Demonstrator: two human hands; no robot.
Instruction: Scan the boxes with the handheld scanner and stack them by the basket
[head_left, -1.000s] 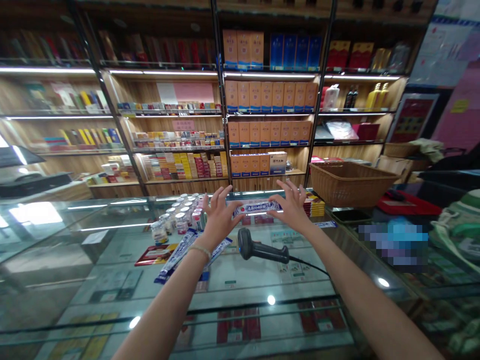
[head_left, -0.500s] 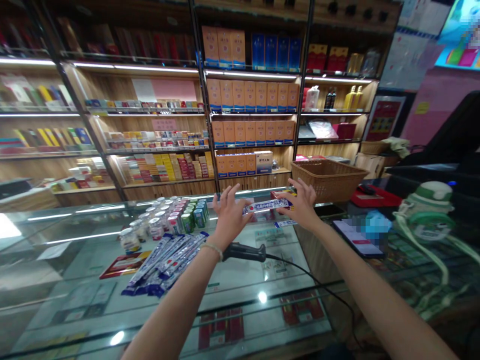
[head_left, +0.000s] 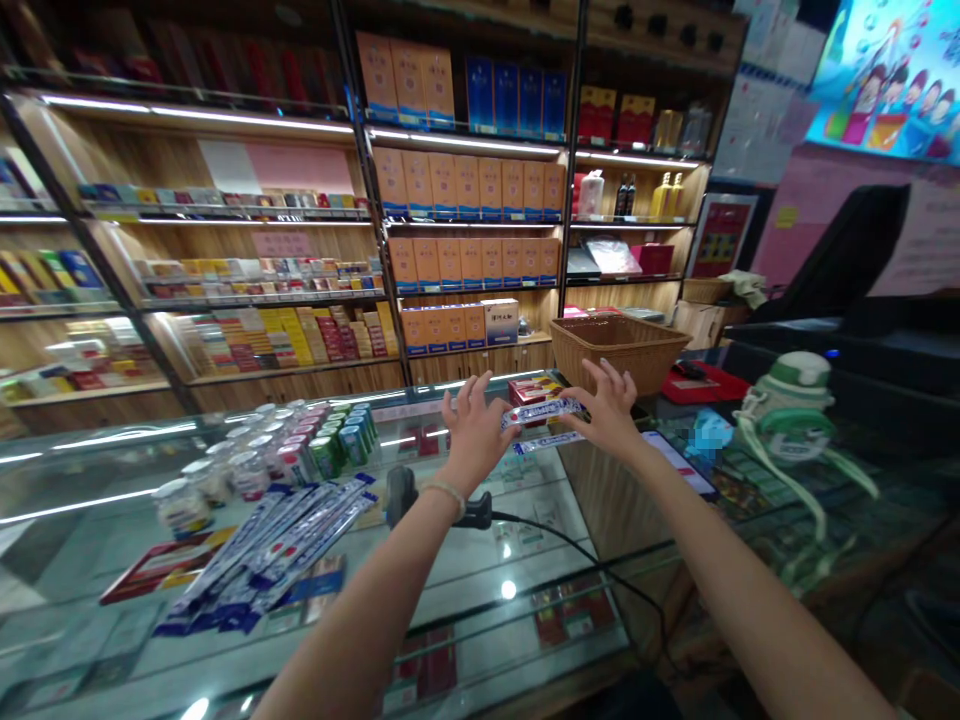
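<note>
Both my hands hold one long blue-and-white packet [head_left: 544, 411] by its ends, above the far part of the glass counter [head_left: 465, 560]. My left hand [head_left: 474, 430] pinches the left end, its other fingers spread. My right hand [head_left: 609, 412] pinches the right end the same way. Just beneath the packet lies another like it [head_left: 551, 441], and a stack of red boxes [head_left: 534, 388] sits behind. A black barcode scanner [head_left: 409, 495] with its cable lies on the glass below my left wrist.
Several more blue-and-white packets [head_left: 262, 550] lie fanned on the counter at left, behind them small jars and cans [head_left: 300, 450]. A wicker basket [head_left: 616, 352] stands at right, then a phone [head_left: 679, 462] and a green-and-white bottle [head_left: 795, 405]. Shelves of boxed goods fill the back wall.
My view has swung right and my hands have carried the packet rightward, towards the red boxes and basket. The scanner and the fanned packets now sit further left in view.
</note>
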